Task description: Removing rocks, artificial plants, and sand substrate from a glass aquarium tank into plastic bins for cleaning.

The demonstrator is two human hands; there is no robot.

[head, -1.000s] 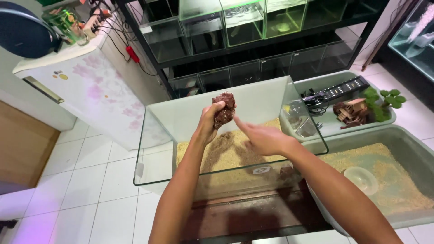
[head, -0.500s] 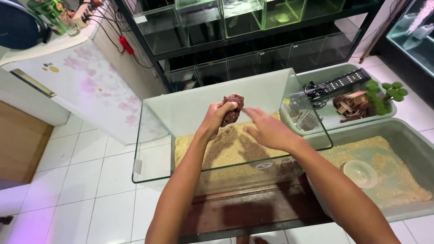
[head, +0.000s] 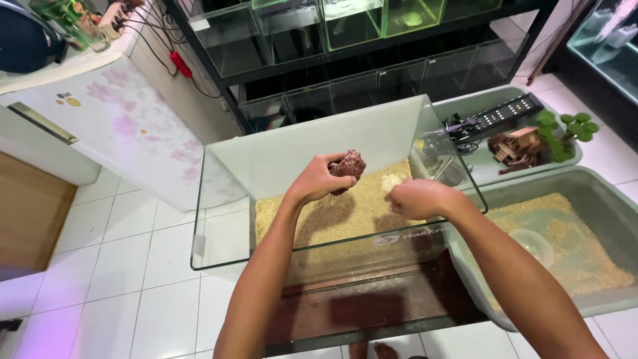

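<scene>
- Reddish-brown porous rock (head: 347,165) sitting clamped in left hand (head: 318,181) fingers, hovering over sand (head: 345,216) inside glass tank (head: 219,199).
- Right hand (head: 417,198) curling loosely shut just beside, low over sand; grasping anything – cannot tell.
- Grey tub (head: 598,199) with sand and clear dish (head: 531,244) lying right of tank.

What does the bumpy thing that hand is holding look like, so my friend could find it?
Find the glass tank with sand at its bottom. Above the sand, the left hand grips a lumpy reddish-brown rock. It's the only dark, rough lump there.
</scene>
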